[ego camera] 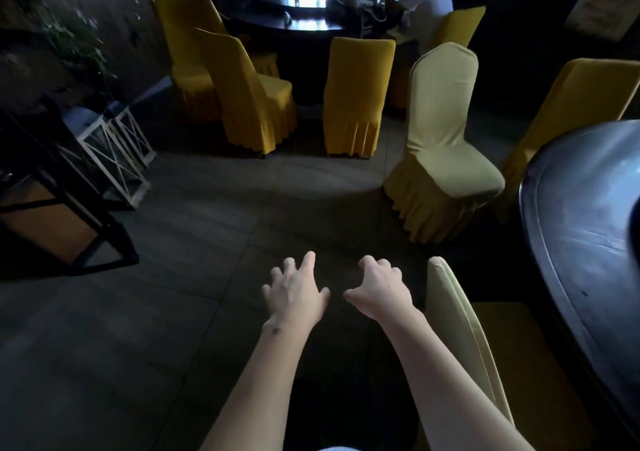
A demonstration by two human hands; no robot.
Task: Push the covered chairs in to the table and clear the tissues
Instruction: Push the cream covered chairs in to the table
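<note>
A round dark table point(568, 215) fills the right edge. A pale yellow covered chair point(446, 315) stands beside it at the lower right, its back just right of my right hand point(381, 288). Another pale covered chair point(443, 146) stands pulled out from the table further ahead, and a darker yellow one point(581, 97) is at the far right. My left hand point(294, 291) and my right hand are both stretched forward over the floor, fingers loosely spread, holding nothing. No tissues are visible.
Several yellow covered chairs point(356, 97) surround a second round table point(294, 7) at the back, where a person point(426, 0) sits. A dark shelf frame point(59, 187) and white lattice planters point(114, 146) with plants stand at the left. Tiled floor point(207, 243) lies between.
</note>
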